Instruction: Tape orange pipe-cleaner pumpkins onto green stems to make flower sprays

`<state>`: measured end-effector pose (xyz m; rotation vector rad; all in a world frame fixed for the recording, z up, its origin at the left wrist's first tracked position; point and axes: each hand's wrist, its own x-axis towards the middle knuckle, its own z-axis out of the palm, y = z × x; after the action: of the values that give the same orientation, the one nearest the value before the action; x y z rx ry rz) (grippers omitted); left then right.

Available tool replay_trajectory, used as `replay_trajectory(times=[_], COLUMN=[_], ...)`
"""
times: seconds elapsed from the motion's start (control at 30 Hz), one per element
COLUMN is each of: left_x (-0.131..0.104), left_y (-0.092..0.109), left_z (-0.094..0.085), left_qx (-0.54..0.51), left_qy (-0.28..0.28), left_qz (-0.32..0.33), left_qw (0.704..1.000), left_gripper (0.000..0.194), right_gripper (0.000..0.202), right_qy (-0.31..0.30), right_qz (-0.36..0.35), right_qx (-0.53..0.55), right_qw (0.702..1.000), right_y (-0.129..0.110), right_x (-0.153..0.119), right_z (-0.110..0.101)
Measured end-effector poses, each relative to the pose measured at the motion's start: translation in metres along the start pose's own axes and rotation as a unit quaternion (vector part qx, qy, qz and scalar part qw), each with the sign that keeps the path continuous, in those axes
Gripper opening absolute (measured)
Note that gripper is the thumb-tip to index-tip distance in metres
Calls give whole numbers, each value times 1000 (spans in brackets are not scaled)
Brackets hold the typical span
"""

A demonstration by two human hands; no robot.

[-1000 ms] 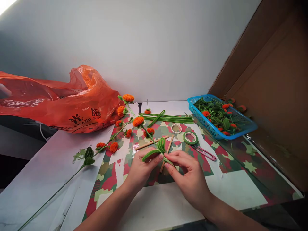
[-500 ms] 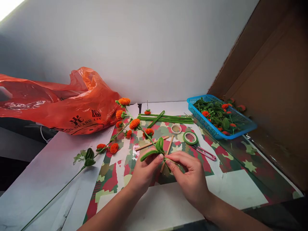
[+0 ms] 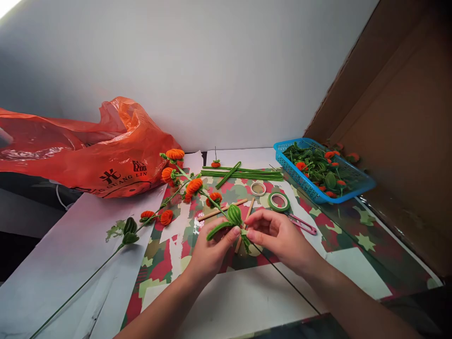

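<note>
My left hand [image 3: 216,245] is closed, its thumb and fingers pinching the stem of an artificial flower spray just below its fuzzy green leaves [image 3: 234,215]. Several fuzzy orange blooms [image 3: 194,187] top this spray, pointing up and left. Its thin dark stem [image 3: 287,278] runs down to the right, under my right hand. Close beside the left fingertips, my right hand [image 3: 282,238] is closed in a pinch at a pale green strip, apparently tape, at the leaf joint. Small green leaves [image 3: 246,244] hang below the fingertips. The exact grip is partly hidden.
A finished-looking spray [image 3: 130,230] lies at left, near an orange plastic bag [image 3: 137,141]. Behind are green pipe cleaners [image 3: 254,175], a white tape roll [image 3: 258,189], green tape roll [image 3: 270,202], pink-handled tool [image 3: 303,225] and wooden sticks [image 3: 222,210]. A blue basket [image 3: 300,181] holds leaves and flowers.
The right hand has shifted slightly right and up, its fingers rearranged around the joint. The spray has tilted left at its top, and its lower stem now shows below the right hand.
</note>
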<state>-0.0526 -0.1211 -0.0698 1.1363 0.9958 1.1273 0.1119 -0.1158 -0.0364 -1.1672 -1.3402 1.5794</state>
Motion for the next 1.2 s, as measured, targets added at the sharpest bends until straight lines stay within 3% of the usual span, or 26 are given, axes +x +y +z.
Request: replay_trajectory(times=[0.1, 0.2, 0.3, 0.4, 0.53, 0.63, 0.7, 0.77, 0.83, 0.87, 0.9, 0.93, 0.97, 1.07, 1.13, 1.2], left_x=[-1, -2, -2, -2, -3, -2, -2, -1, 0, 0, 0, 0, 0, 0, 1, 2], left_y=[1, 0, -5, -10, -11, -8, -6, -5, -5, -5, -6, -6, -7, -8, -7, -4], left_z=[0, -1, -3, -5, -7, -9, -10, -10, -10, -10, -9, -9, -9, -9, -9, -10], left_qx=[-19, -49, -78, -76, -44, -27, -4, 8, 5, 1, -3, -7, -10, -24, -27, -24], left_qy=[-9, -20, -22, -24, 8, -23, -55, -46, -27, -24, -28, -38, -47, -58, -68, -86], left_qz=[-2, -2, -7, -22, 8, -8, -20, -22, -29, -36, -45, -53, -60, -69, -75, -85], left_qw=[1000, 999, 997, 997, 999, 999, 998, 999, 999, 999, 999, 998, 997, 996, 994, 992], left_gripper=[13, 13, 10, 10, 11, 12, 13, 14, 14, 15, 16, 17, 18, 20, 20, 19], right_gripper=[15, 17, 21, 23, 18, 16, 17, 16, 19, 22, 26, 32, 34, 26, 25, 27], right_qy=[-17, 18, 23, -23, -108, -145, -159, -151, -79, -22, 43, 91, 83, -92, -152, -174], right_qz=[25, 35, 89, 164, 231, 256, 256, 238, 151, 69, -40, -158, -265, -478, -528, -533], right_qx=[75, 140, 210, 291, 363, 387, 378, 314, 182, 94, -1, -98, -191, -355, -405, -446], right_qw=[997, 989, 973, 942, 896, 874, 875, 907, 969, 993, 998, 978, 941, 799, 731, 697], right_y=[5, 11, 14, 18, 23, 27, 30, 31, 29, 26, 22, 17, 11, -6, -15, -20], right_x=[7, 9, 8, 8, 10, 10, 9, 9, 10, 11, 13, 15, 18, 28, 33, 36], right_z=[0, 2, 8, 12, 11, 9, 9, 7, 1, -3, -8, -13, -18, -29, -33, -35])
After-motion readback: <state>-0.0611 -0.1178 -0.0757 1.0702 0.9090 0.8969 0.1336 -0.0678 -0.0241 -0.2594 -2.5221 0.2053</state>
